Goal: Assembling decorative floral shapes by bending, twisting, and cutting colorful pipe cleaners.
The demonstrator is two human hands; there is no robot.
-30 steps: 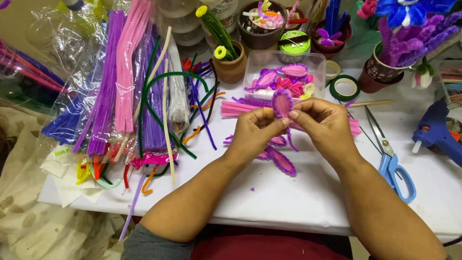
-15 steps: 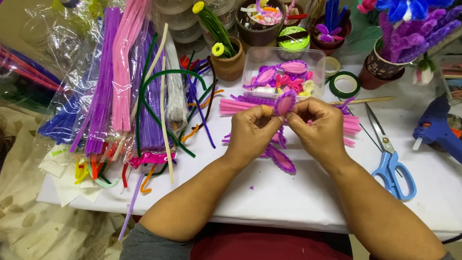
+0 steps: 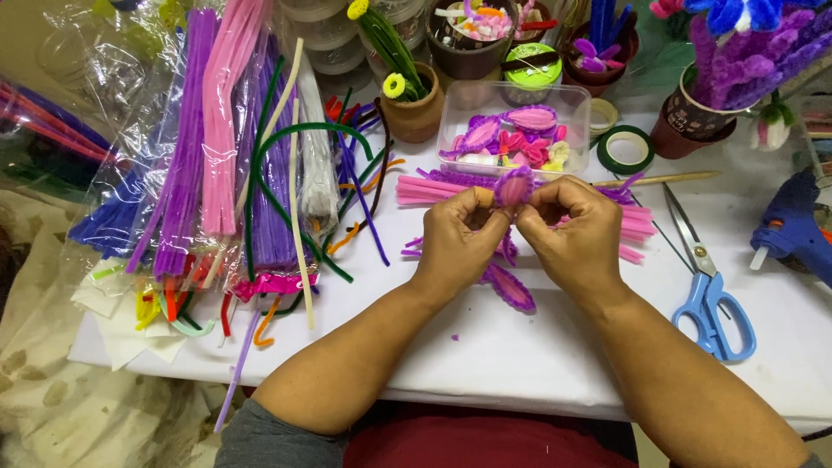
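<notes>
My left hand (image 3: pixel 458 236) and my right hand (image 3: pixel 579 232) meet over the white table (image 3: pixel 520 347), both pinching a small pink petal (image 3: pixel 513 186) edged in purple pipe cleaner. The petal stands upright between my fingertips. Below my hands lies a finished pink and purple petal (image 3: pixel 510 288). Behind my hands is a bundle of cut pink pipe cleaners (image 3: pixel 433 191).
A clear plastic box (image 3: pixel 572 104) of petals sits behind. Bundles of purple, pink, green and white pipe cleaners (image 3: pixel 225 147) lie left in wrappers. Blue scissors (image 3: pixel 715 299), green tape roll (image 3: pixel 626 149), a blue glue gun (image 3: pixel 793 227) and clay pots (image 3: pixel 414 111) stand right and back.
Both hands stay together on the petal, shifting it slightly. The fingers have pinched closer around its base.
</notes>
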